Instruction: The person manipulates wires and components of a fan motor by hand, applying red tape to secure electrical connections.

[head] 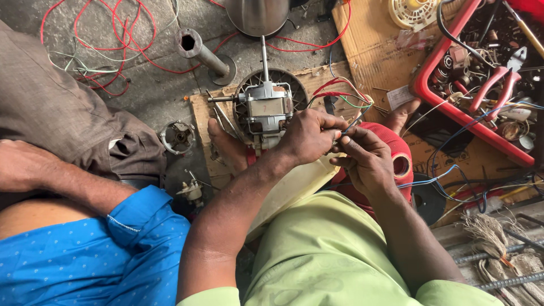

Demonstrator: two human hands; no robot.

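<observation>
Nearest the camera, the person's green-clad knees framed both forearms, which reached forward over the lap. The left hand (pixel 309 136) was curled shut, its fingers (pixel 331 126) pinched on the thin wires (pixel 347 126) that ran out of the motor; the right hand (pixel 367 160) met it from the other side, fingers (pixel 348 148) closed on the same wire ends. The step in hand looked like joining or twisting the bare leads together, and the next move seemed to call for a firm pinch with one hand while the other turned the strands, with no pull on the motor's windings.

A red tape roll (pixel 400 161) sat just beyond the right hand, partly hidden by it. The wires, red, green and a paler one, were slender and limp, looping from the hands back to the motor (pixel 265 107). That motor stood just ahead of the left hand on a sheet of cardboard (pixel 199 110) on the floor, a metal block with a round black frame behind it and a shaft pointing away; a bare foot (pixel 226 148) rested beside it.

To the left, another person in a blue shirt (pixel 85 255) sat close, an arm resting across. Farther off lay a grey pipe on a round base (pixel 204 54), a tangle of red wire (pixel 107 39) on the concrete, and to the right a red tray (pixel 453 110) crowded with small parts and red-handled pliers (pixel 498 82).
</observation>
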